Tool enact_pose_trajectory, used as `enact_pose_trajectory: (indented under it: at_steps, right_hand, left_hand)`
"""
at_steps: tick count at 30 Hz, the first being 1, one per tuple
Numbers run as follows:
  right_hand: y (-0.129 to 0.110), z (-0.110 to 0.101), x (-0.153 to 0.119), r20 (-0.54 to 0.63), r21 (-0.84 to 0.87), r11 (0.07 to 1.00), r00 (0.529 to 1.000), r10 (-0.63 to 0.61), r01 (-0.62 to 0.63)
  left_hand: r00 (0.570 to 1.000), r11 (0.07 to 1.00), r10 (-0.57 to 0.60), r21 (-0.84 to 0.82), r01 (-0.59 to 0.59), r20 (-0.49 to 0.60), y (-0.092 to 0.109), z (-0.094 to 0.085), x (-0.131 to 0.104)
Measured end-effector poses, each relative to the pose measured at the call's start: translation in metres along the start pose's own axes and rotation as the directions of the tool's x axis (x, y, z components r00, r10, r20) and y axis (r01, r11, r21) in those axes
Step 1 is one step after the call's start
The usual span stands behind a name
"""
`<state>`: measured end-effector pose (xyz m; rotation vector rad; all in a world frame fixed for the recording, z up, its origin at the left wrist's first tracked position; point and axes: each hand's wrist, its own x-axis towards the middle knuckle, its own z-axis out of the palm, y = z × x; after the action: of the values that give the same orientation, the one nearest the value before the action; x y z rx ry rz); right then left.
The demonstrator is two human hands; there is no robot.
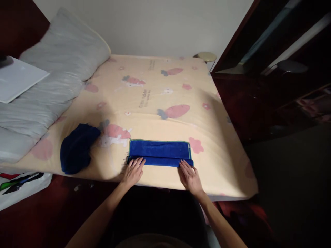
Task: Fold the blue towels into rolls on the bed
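Observation:
A blue towel (159, 148) with a thin green edge lies on the bed, its near side turned into a narrow roll or fold. My left hand (133, 171) rests on the left end of that rolled edge, fingers stretched over the top. At the right end, my right hand (190, 175) lies in the same way, fingers extended on the cloth. The undersides of both hands are hidden. A crumpled dark blue cloth (77, 148) sits to the left, apart from both hands.
The bed (144, 125) has a pale yellow sheet with carrots and flowers. Grey bedding (69, 51) is heaped at the left, with a white flat object (20, 77) on it. A round stool (207, 56) stands beyond the far corner. A white bag (38, 187) lies below, front left.

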<state>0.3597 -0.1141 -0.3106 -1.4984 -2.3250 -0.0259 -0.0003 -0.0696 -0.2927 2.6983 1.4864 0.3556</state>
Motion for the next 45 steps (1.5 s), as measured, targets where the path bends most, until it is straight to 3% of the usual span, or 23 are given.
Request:
enact_pose_trajectory:
  at_steps: [5,11,15,18,20,23,25,27,29,32,34,36,41,43,45]
  right_hand:
    - [-0.003,0.011,0.015,-0.1,0.018,0.995,0.99,0.104,-0.103]
    - [0.003,-0.005,0.051,-0.007,0.025,0.975,0.975,0.22,-0.22]
    - [0.001,-0.01,0.055,0.017,-0.005,0.965,0.965,0.262,-0.262]
    - [-0.019,-0.004,0.061,0.002,-0.017,0.954,0.954,0.3,-0.3]
    - [-0.042,0.006,0.071,0.008,0.048,0.972,0.973,0.231,-0.231]
    - [-0.075,0.027,0.089,0.017,0.175,0.984,0.999,0.033,-0.035]
    - [-0.079,0.037,0.094,0.017,0.179,0.984,1.0,0.009,-0.012]
    - [-0.063,0.039,0.087,0.006,0.126,0.988,0.996,0.089,-0.089]
    - [-0.03,0.033,0.071,-0.028,0.053,0.982,0.983,0.183,-0.182]
    - [0.018,0.017,0.042,-0.071,-0.04,0.961,0.96,0.269,-0.272]
    - [0.028,0.01,0.034,-0.094,-0.079,0.949,0.95,0.297,-0.304]
    - [0.015,0.01,0.039,-0.119,-0.084,0.95,0.95,0.289,-0.299]
    - [-0.056,0.027,0.081,0.001,0.009,0.994,0.995,0.105,-0.105]
    - [-0.058,0.032,0.087,0.051,0.025,0.996,0.995,0.088,-0.089]
    - [-0.037,0.031,0.078,0.053,0.003,0.99,0.989,0.14,-0.141]
  left_hand:
    - [0.997,0.997,-0.073,0.025,0.073,0.016,-0.002,0.006,0.013]
    - [0.988,0.99,-0.142,0.027,0.141,0.06,-0.001,-0.012,0.046]
    - [0.982,0.984,-0.174,0.037,0.172,0.074,-0.004,-0.015,0.044]
    - [0.977,0.979,-0.201,0.038,0.198,0.077,0.006,-0.009,0.043]
    - [0.98,0.982,-0.19,0.014,0.19,0.066,0.023,-0.001,0.049]
    - [0.991,0.989,-0.132,-0.066,0.133,0.024,0.051,0.013,0.064]
    - [0.994,0.99,-0.105,-0.089,0.105,0.007,0.057,0.02,0.067]
    - [0.994,0.993,-0.105,-0.058,0.106,0.02,0.043,0.02,0.059]
    - [0.99,0.991,-0.135,-0.007,0.135,0.036,0.014,0.014,0.04]
    - [0.967,0.965,-0.256,0.058,0.255,-0.006,-0.031,0.001,0.01]
    - [0.94,0.937,-0.334,0.077,0.339,-0.069,-0.041,-0.004,0.001]
    - [0.936,0.935,-0.339,0.071,0.346,-0.101,-0.028,-0.004,0.006]
    - [0.995,0.995,-0.095,0.004,0.095,0.003,0.039,0.007,0.05]
    - [0.993,0.994,-0.11,0.013,0.11,0.036,0.04,0.01,0.058]
    - [0.981,0.982,-0.188,0.048,0.185,0.054,0.02,0.009,0.053]
